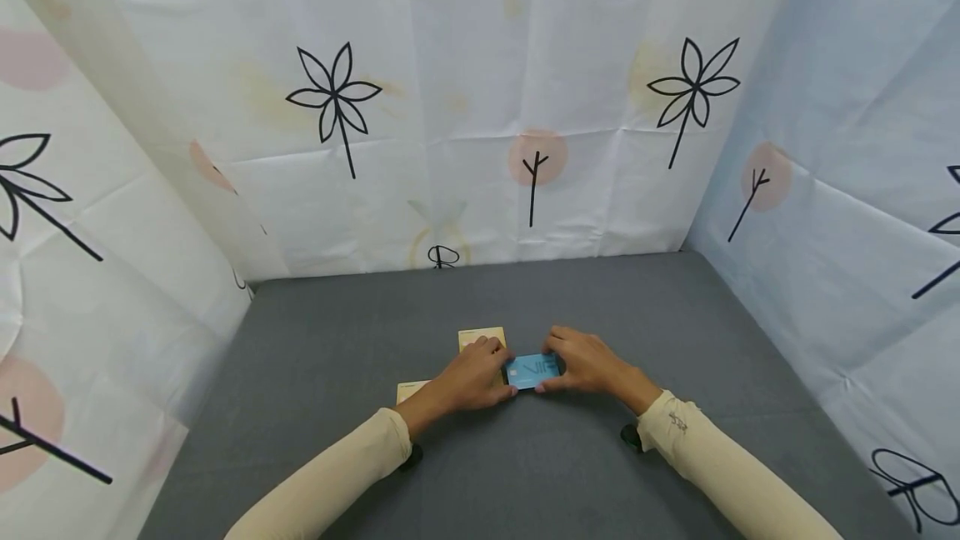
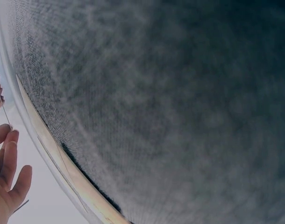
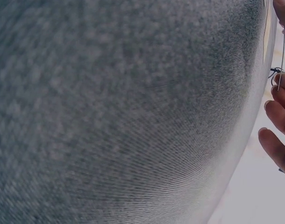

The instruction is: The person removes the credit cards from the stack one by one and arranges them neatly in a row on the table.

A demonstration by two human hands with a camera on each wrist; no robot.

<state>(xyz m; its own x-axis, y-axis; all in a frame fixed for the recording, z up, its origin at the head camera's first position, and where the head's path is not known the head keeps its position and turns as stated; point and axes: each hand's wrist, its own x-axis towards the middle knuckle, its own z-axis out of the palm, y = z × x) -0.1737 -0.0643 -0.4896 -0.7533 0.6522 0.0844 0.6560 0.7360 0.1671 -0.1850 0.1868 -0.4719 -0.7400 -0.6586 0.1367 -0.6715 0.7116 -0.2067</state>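
A blue bank card with pale lettering and a small chip-like square is held just above the grey table, its face toward the head camera. My left hand pinches its left end; my right hand pinches the right end between thumb and fingers. Seen edge-on, the card is a thin line beside the fingers of my right hand in the right wrist view. Fingers of my left hand show at the border of the left wrist view. A pale yellow card-like piece lies behind my left hand, partly covered.
Another pale yellow piece lies left of my left hand, partly hidden by the wrist. The grey cloth-covered table is bounded by white printed fabric walls at the back and both sides.
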